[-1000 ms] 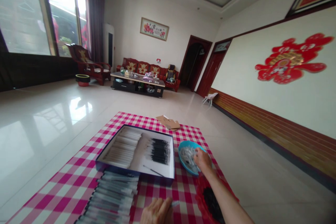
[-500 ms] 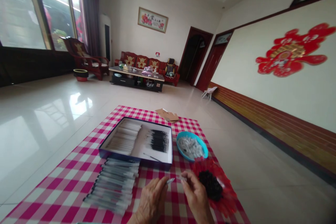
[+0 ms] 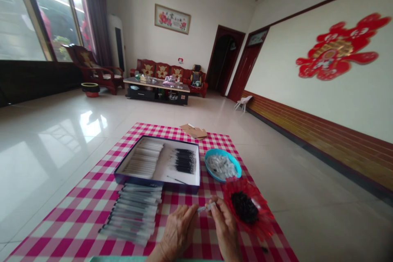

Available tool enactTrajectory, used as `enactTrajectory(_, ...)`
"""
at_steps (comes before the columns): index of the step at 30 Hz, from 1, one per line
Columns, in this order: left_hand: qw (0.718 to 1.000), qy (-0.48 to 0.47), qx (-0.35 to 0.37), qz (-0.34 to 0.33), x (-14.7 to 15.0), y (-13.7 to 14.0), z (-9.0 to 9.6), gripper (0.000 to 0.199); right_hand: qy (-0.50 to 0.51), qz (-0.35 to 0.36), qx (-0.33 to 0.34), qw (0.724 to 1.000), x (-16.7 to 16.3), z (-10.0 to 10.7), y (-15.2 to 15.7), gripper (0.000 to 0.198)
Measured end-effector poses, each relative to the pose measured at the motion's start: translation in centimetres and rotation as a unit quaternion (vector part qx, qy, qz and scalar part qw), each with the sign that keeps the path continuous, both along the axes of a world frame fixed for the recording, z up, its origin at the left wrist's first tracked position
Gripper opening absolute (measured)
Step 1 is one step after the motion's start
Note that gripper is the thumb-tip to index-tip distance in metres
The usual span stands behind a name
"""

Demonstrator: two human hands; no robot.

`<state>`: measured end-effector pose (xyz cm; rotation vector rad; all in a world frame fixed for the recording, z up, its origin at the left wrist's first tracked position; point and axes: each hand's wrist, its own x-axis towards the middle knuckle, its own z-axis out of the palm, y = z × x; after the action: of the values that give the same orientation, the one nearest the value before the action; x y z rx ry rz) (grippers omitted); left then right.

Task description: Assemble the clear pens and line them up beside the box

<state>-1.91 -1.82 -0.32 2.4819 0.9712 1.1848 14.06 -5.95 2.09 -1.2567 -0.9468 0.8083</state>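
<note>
My left hand point(image 3: 179, 229) is closed round a slim translucent pen, most of it hidden by the fingers. The pen's pale tip point(image 3: 201, 209) points right, toward my right hand. My right hand point(image 3: 224, 223) pinches a small clear pen cap point(image 3: 211, 205) at that tip. The two pieces meet or nearly meet; I cannot tell how far one is inside the other. To the left lies a row of translucent pens point(image 3: 132, 213) with dark ends. Beyond my right hand, a teal bowl point(image 3: 238, 166) holds many small clear caps point(image 3: 221, 165).
A shallow dark-blue box point(image 3: 181, 188) holds white tubes point(image 3: 144, 159) and thin black-ended pieces point(image 3: 185, 161). At right stands a red scalloped dish point(image 3: 263, 217) with small black parts point(image 3: 245, 208). Brown cardboard point(image 3: 194, 131) lies at the far edge of the checked tablecloth point(image 3: 73, 217).
My hands have come closer together, bringing the pen tip up to the clear cap. The camera view has shifted slightly, while the box, bowl and dish stay in place.
</note>
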Motion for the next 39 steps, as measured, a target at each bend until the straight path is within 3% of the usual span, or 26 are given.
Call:
enactTrajectory(9, 1.0, 0.001, -0.016, -0.02, -0.1, 0.1, -0.2, 0.028, -0.088, -0.005, 0.009, 0.996, -0.8, 0.4, 0.0, 0.032)
enactTrajectory(14, 0.999, -0.01, -0.016, -0.027, -0.1, 0.1, -0.2, 0.026, -0.038, 0.028, -0.011, 0.999, -1.3, 0.5, -0.2, 0.034)
enactTrajectory(27, 0.997, 0.067, -0.013, 0.034, 0.1, -0.3, 0.0, 0.02, 0.099, -0.02, -0.054, 0.993, -2.7, -1.4, 0.5, 0.036)
enactTrajectory(39, 0.988, 0.134, 0.036, 0.066, 0.3, -0.5, -0.1, 0.02, 0.189, -0.035, -0.09, 0.977, -3.0, -0.1, 0.2, 0.038)
